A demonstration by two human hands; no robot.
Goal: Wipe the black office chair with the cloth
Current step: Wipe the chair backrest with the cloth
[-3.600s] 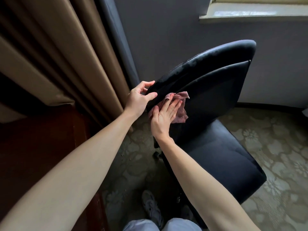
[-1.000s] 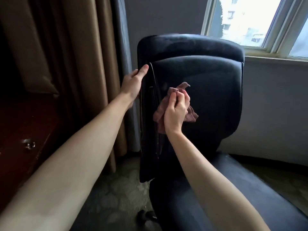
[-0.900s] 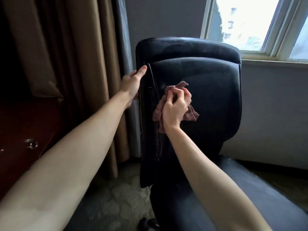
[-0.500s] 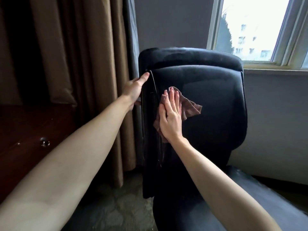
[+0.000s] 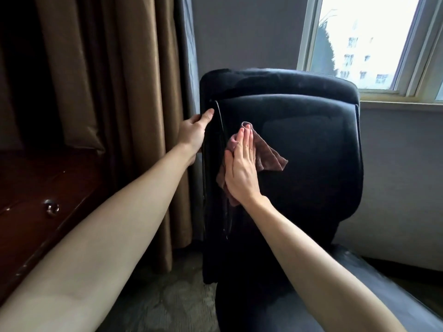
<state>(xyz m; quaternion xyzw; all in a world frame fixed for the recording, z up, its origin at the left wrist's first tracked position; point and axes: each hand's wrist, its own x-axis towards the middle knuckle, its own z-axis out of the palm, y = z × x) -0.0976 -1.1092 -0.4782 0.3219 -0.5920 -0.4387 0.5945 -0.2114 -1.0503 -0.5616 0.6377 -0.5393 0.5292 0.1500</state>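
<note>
The black office chair (image 5: 311, 144) faces me, its backrest upright in the middle of the view and its seat at the bottom right. A dusty pink cloth (image 5: 269, 155) lies against the left part of the backrest front. My right hand (image 5: 241, 171) presses flat on the cloth, fingers straight and pointing up. My left hand (image 5: 195, 133) grips the backrest's left edge, thumb on the front rim and fingers hidden behind it.
Brown curtains (image 5: 115, 92) hang just left of the chair. A dark wooden cabinet with a metal knob (image 5: 50, 207) stands at the far left. A grey wall and a window (image 5: 374, 41) are behind the chair. Patterned carpet (image 5: 163, 300) covers the floor.
My right hand opened from a bunched grip to a flat palm on the cloth and slid slightly down the backrest. The view rose from the seat to the backrest. My left hand kept its hold.
</note>
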